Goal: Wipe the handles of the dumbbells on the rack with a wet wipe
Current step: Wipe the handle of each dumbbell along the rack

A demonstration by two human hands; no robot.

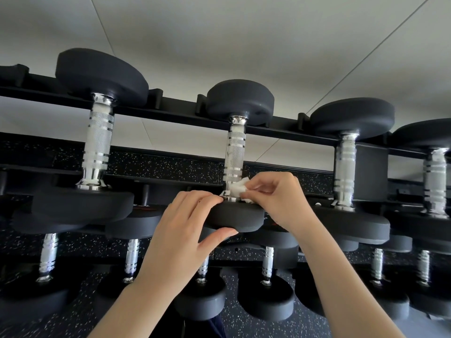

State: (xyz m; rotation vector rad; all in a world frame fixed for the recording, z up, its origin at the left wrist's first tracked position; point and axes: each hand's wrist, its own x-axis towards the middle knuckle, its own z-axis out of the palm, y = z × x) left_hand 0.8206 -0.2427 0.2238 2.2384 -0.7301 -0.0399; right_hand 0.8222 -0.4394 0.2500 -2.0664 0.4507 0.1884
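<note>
The knurled handle [234, 154] of the middle dumbbell [240, 103] is running straight away from you. Its long axis is climbing in the head view from the near weight head [241, 219] to the far end, which is sitting in the rack [170, 114].

The wet wipe [238, 189] is bunching against the lowest part of that handle, right at the chrome collar where it meets the near weight head. Your right hand [273, 201] is pinching the wipe between thumb and fingertips and coming in from the handle's right side. The wipe is therefore sitting at the hand's left edge, touching the metal, while the uncovered length of handle is stretching up and away above it.

Your left hand [183, 223] is clamping the near weight head, fingers lying over its top rim and thumb hooking beneath, just left of the wipe. By my reading it is steadying the dumbbell.

The right hand is the one working the handle, so the coming stroke is, I judge, going to travel along that axis towards the far end.

The neighbouring handles, one on the left [98, 142] and one on the right [345, 172], are standing parallel and well apart from your hands.
</note>
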